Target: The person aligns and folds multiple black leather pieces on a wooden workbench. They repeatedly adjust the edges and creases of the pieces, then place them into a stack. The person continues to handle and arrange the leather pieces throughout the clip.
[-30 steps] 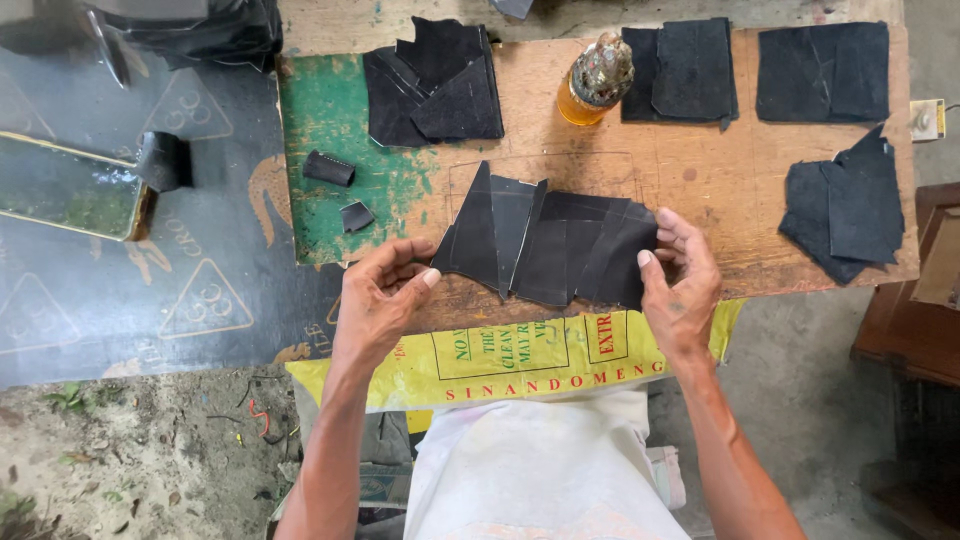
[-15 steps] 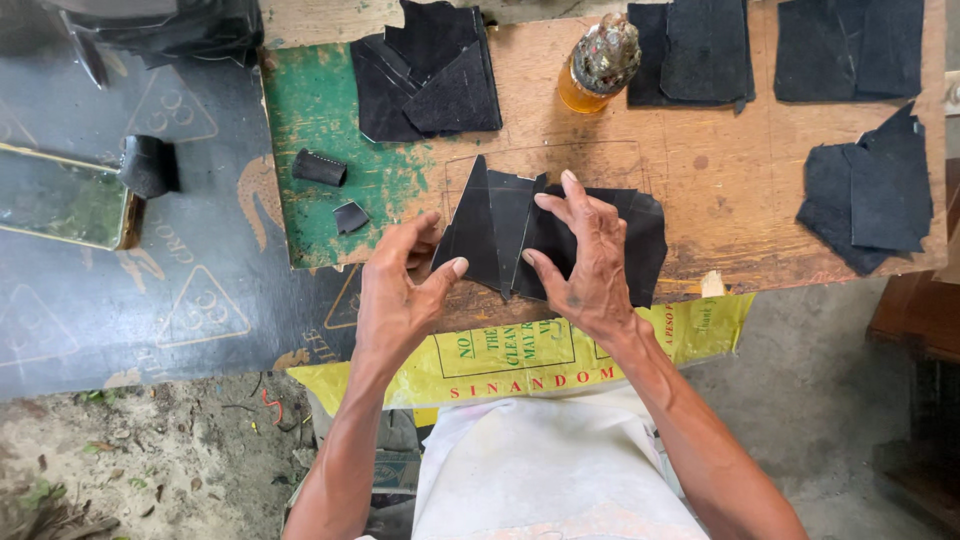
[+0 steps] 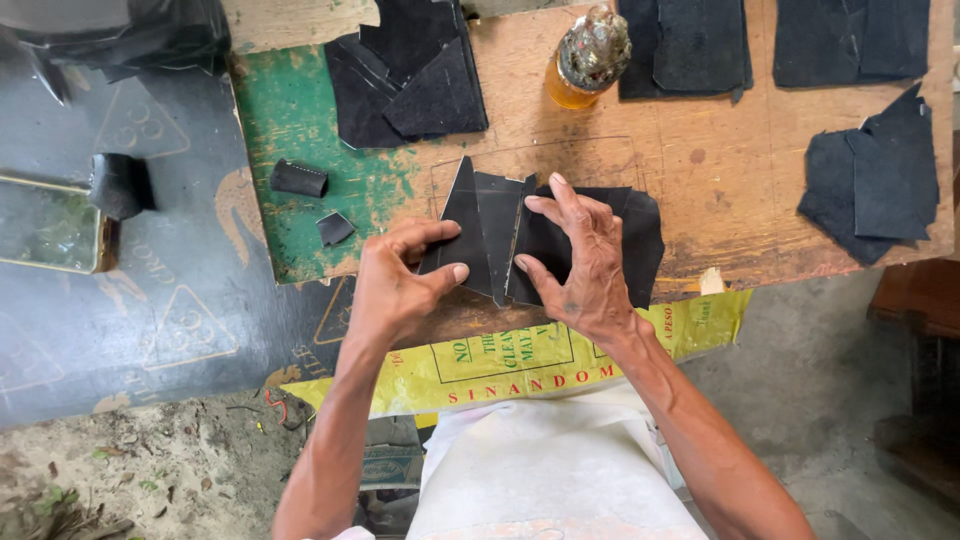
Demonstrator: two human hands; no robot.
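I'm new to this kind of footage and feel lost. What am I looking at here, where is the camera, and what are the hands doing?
There is no machine: a person works with bare hands, filmed by a camera worn on the head, looking down. The left hand pinches the edge of a black folded piece on a worn wooden board; the right hand presses flat on it. Around it lie stacks of black cut pieces, a small glue-like bottle and two small black scraps. A yellow sack hangs at the board's near edge.
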